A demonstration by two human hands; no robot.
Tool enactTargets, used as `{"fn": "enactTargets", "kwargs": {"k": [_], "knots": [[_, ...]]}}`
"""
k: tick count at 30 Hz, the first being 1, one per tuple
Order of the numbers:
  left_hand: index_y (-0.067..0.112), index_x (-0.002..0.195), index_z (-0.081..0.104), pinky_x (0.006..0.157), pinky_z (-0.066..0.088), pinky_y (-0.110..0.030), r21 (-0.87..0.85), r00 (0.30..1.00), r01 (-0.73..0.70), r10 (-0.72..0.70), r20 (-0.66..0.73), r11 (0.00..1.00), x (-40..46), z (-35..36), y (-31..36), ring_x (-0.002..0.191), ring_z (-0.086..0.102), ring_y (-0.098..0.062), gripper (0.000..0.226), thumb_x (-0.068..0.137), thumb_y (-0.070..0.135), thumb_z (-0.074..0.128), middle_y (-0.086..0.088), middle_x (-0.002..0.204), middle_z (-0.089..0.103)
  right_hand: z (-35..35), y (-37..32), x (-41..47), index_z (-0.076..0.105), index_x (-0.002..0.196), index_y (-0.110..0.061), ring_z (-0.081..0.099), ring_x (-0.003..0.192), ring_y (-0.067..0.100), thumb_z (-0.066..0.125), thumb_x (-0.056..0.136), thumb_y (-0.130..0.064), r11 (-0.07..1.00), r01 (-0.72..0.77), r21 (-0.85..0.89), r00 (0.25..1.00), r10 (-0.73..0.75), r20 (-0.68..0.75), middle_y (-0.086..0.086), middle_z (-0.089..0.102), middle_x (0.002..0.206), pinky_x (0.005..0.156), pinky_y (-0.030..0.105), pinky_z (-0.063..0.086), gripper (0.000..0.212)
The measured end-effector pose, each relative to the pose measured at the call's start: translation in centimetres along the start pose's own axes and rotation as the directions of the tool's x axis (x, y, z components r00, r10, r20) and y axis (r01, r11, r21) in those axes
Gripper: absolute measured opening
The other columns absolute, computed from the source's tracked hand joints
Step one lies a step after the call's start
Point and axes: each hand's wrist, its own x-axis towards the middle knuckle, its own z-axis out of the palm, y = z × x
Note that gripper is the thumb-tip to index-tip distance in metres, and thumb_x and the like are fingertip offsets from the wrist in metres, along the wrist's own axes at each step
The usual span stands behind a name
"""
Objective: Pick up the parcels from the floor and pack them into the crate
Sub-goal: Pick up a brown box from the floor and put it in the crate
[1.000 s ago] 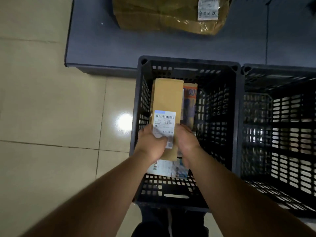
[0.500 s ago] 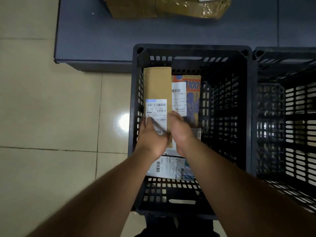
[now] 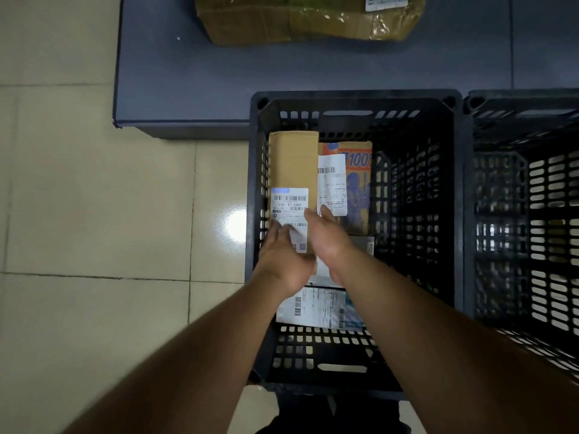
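Note:
A long brown cardboard parcel [image 3: 293, 161] with a white shipping label lies along the left wall inside the black slotted crate [image 3: 354, 94]. My left hand [image 3: 283, 258] rests with straight fingers on the near end of its label. Beside it, my right hand [image 3: 326, 236] is held edge-on with fingers extended at the parcel's right side, not curled round it. An orange printed parcel [image 3: 358, 189] with a white slip lies to the right of the brown one. A white labelled parcel [image 3: 319, 308] lies under my wrists at the crate's near end.
A second black crate [image 3: 526, 98] stands against the first one's right side. Behind both is a low grey platform [image 3: 188, 73] carrying a large taped brown parcel [image 3: 297, 20]. Beige tiled floor [image 3: 94, 214] spreads to the left.
The brown parcel has gone down and left to lie against the crate's left wall, uncovering the orange parcel. Both hands have loosened from gripping its near end to straight fingers.

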Motion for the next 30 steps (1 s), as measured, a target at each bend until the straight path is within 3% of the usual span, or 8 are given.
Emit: {"fn": "enactTargets", "kwargs": {"k": [4,6,8,11,15,22,26,30], "knots": [[0.025,0.163,0.015,0.098,0.05,-0.028,-0.169,0.996,0.092,-0.088,0.029,0.981,-2.8,-1.7,1.1,0.145,0.039,-0.023,0.084,0.095,0.034,0.062,0.003,0.17,0.015,-0.7,-0.1,-4.0,0.023,0.159,-0.034,0.038,0.143,0.025,0.037,0.104,-0.048,1.0,-0.008,0.017,0.998,0.009,-0.065,-0.001,0.033,0.162,0.112,0.04,0.029,0.058],[0.029,0.162,0.02,0.056,0.051,-0.02,-0.229,0.993,0.119,-0.112,0.045,0.966,-5.3,-2.1,1.4,0.114,0.065,-0.022,0.078,0.095,0.028,0.059,-0.001,0.165,0.029,-1.3,0.5,-7.0,0.028,0.156,-0.039,0.047,0.132,0.024,0.036,0.103,-0.05,0.999,-0.047,0.021,0.995,0.049,-0.086,-0.002,0.041,0.157,0.102,0.038,0.034,0.055],[0.032,0.157,0.031,0.044,0.047,-0.018,-0.253,0.995,0.096,-0.088,0.042,0.963,-8.4,-2.3,1.5,0.082,0.071,-0.015,0.069,0.093,0.024,0.057,-0.006,0.151,0.05,-1.9,1.1,-10.1,0.03,0.155,-0.038,0.045,0.134,0.024,0.034,0.104,-0.049,0.997,-0.074,0.026,0.991,0.076,-0.109,-0.003,0.038,0.159,0.106,0.039,0.033,0.052],[0.034,0.148,0.043,0.053,0.05,-0.014,-0.305,0.998,0.068,-0.059,0.039,0.95,-13.9,-3.6,2.5,0.079,0.071,-0.011,0.061,0.092,0.016,0.056,0.004,0.129,0.065,-3.1,1.4,-14.8,0.033,0.155,-0.03,0.034,0.146,0.024,0.029,0.107,-0.044,0.996,-0.088,0.006,0.991,0.088,-0.1,-0.003,0.03,0.163,0.12,0.042,0.026,0.05],[0.043,0.13,0.052,0.058,0.044,-0.002,-0.354,0.998,0.064,-0.066,0.008,0.933,-20.4,-6.0,5.7,0.089,0.068,0.002,0.049,0.093,0.011,0.057,0.017,0.113,0.071,-5.0,0.1,-21.3,0.042,0.15,-0.025,0.04,0.143,0.023,0.033,0.107,-0.046,0.996,-0.041,0.079,0.993,0.049,-0.111,0.001,0.043,0.156,0.118,0.043,0.032,0.049],[0.041,0.151,0.039,0.084,0.053,-0.023,-0.431,0.998,0.015,-0.042,-0.052,0.902,-27.0,-8.8,11.3,0.126,0.06,-0.018,0.06,0.095,0.025,0.056,0.002,0.132,0.066,-8.6,-5.9,-30.6,0.043,0.143,-0.045,0.056,0.122,0.024,0.033,0.101,-0.055,0.994,0.075,0.085,0.966,-0.051,-0.253,-0.003,0.057,0.141,0.107,0.04,0.042,0.044],[0.044,0.142,0.042,0.075,0.049,-0.021,-0.407,0.998,-0.051,0.028,-0.062,0.912,-30.7,-10.1,14.7,0.115,0.066,-0.019,0.052,0.097,0.021,0.055,0.003,0.125,0.069,-10.2,-7.9,-35.1,0.042,0.146,-0.038,0.049,0.108,0.018,0.033,0.106,-0.045,0.986,0.153,0.064,0.943,-0.126,-0.309,-0.001,0.053,0.144,0.088,0.03,0.035,0.042],[0.045,0.149,0.04,0.083,0.054,-0.028,-0.369,0.991,-0.134,0.113,-0.077,0.92,-33.9,-11.1,17.1,0.111,0.068,-0.017,0.058,0.095,0.03,0.057,0.005,0.129,0.068,-11.4,-8.5,-40.0,0.037,0.15,-0.041,0.052,0.125,0.026,0.037,0.103,-0.05,0.981,0.16,0.106,0.933,-0.115,-0.34,-0.001,0.052,0.147,0.097,0.035,0.038,0.048]]}}
